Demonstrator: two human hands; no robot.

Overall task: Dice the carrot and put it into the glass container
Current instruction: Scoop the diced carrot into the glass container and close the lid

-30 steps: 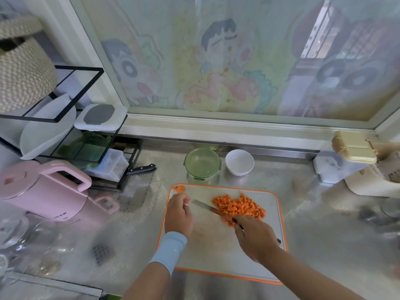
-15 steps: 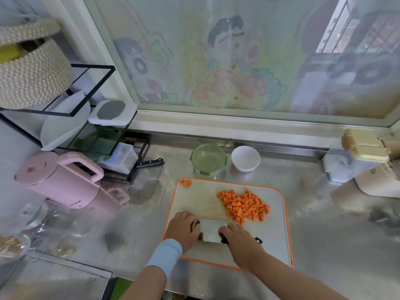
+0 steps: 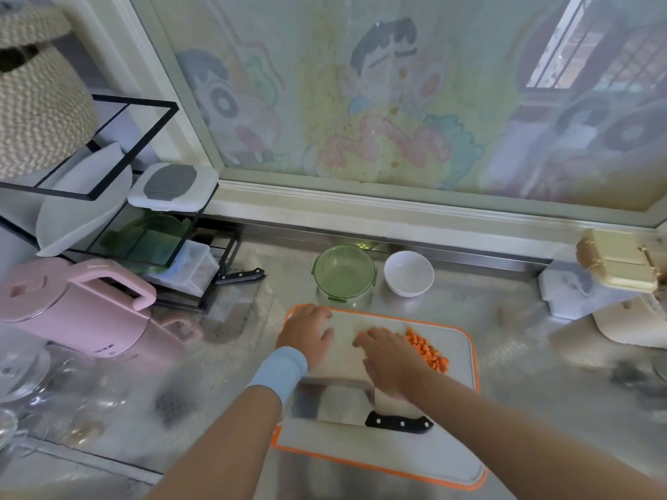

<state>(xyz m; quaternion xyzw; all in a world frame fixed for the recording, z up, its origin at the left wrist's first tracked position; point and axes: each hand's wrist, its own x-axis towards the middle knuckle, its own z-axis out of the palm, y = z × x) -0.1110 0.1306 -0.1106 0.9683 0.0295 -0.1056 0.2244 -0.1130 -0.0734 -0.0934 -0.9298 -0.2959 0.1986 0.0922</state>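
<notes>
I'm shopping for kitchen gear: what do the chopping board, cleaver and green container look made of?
Chopping board: likely plastic, matte pale grey, orange rim.
Cleaver: shiny, reflective metal blade; black riveted handle, plastic or wood.
Green container: see-through and glossy, glass or clear plastic.

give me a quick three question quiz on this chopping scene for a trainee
1. Multiple choice: how is the cleaver placed? A) held in a grip B) lying flat on the cutting board C) standing on its edge
2. True or false: the diced carrot lies on the cutting board, and none shows in the glass container.
3. Short answer: which hand reaches over the diced carrot?

Key
1. B
2. True
3. The right hand; the left hand rests at the far corner of the cutting board.
</notes>
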